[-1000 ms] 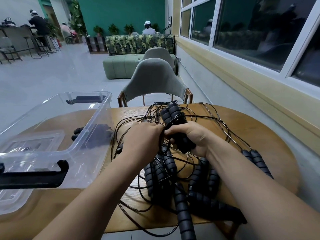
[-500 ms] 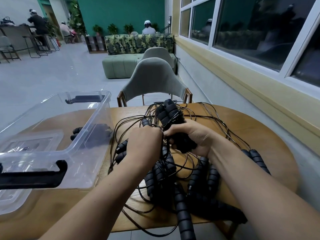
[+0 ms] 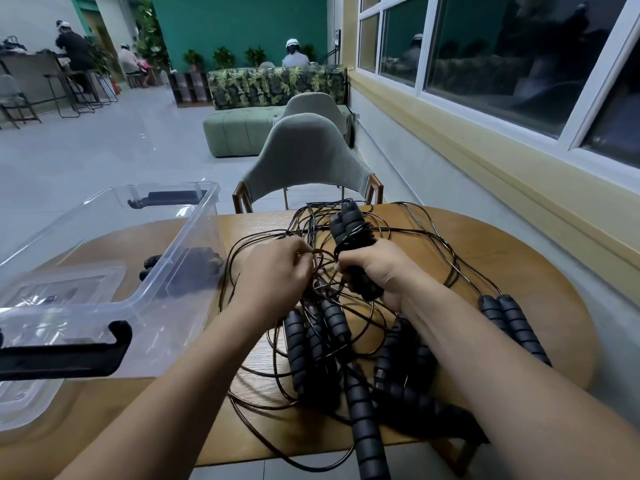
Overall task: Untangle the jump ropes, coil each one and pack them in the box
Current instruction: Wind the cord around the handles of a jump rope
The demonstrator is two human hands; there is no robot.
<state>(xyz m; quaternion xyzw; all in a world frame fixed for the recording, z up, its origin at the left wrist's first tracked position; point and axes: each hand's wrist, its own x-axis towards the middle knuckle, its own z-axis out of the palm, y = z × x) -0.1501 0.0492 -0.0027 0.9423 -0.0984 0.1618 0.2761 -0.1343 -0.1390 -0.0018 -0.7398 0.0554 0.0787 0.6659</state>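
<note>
A tangle of black jump ropes (image 3: 346, 306) with ribbed foam handles covers the middle of the wooden table (image 3: 519, 271). My right hand (image 3: 377, 268) grips a bundle of handles (image 3: 348, 225) that stick up and away from me. My left hand (image 3: 277, 271) pinches thin black cords just left of that bundle. More handles (image 3: 311, 344) lie below my hands, and a pair of handles (image 3: 512, 327) rests at the right. One handle (image 3: 367, 434) hangs over the near edge. The clear plastic box (image 3: 194, 258) stands at the left.
The box has black clip handles (image 3: 65, 355) at its near and far ends, and dark handles (image 3: 183, 268) show through its wall. A grey chair (image 3: 308, 161) stands across the table. A wall with windows runs along the right. People sit far back.
My right hand has lifted the handle bundle slightly and drawn it right, while my left hand has shifted from covering the cords to pinching them. The gap between my hands has widened a little.
</note>
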